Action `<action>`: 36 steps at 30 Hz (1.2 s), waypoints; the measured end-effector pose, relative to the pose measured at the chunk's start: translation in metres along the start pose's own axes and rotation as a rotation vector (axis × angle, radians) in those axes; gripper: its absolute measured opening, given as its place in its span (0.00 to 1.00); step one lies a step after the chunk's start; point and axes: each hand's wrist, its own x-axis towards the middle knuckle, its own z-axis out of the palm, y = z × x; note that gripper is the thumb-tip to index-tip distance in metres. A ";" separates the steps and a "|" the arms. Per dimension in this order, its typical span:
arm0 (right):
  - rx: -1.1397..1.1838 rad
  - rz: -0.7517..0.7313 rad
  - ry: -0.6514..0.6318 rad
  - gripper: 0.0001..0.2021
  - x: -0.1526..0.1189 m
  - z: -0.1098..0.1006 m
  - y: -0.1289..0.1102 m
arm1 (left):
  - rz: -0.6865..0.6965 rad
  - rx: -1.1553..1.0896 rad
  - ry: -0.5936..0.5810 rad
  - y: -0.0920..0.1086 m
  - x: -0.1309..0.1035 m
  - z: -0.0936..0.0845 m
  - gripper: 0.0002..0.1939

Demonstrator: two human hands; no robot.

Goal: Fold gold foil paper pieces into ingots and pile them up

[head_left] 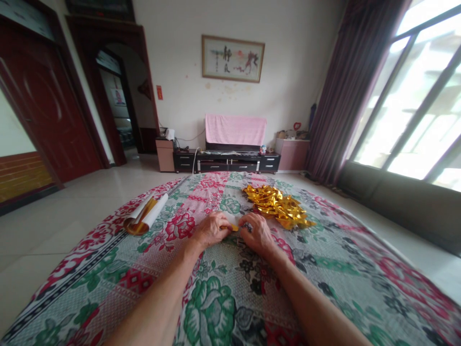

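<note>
Pinching foil (235,228), left hand (213,229) is facing right hand (257,231) (grip unclear), folded pile (275,204) lying apparently finished centre-right, rolled sheets (157,211) waiting centre-left.

The hands, left (214,229) and right (257,234), meet at a small gold-and-white piece of paper (232,225) above the flowered cloth (211,307). Relative to that paper, the heap of folded gold pieces (279,206) lies just right and beyond; the curled gold-and-white sheets (146,215) lie well to its left.
</note>
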 end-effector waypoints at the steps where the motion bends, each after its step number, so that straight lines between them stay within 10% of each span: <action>1: 0.008 0.010 0.006 0.09 0.000 0.000 0.001 | 0.005 0.005 -0.008 0.000 0.000 0.000 0.08; 36: 0.146 -0.075 -0.135 0.15 -0.002 -0.003 0.007 | -0.198 0.185 0.066 0.003 0.004 0.012 0.09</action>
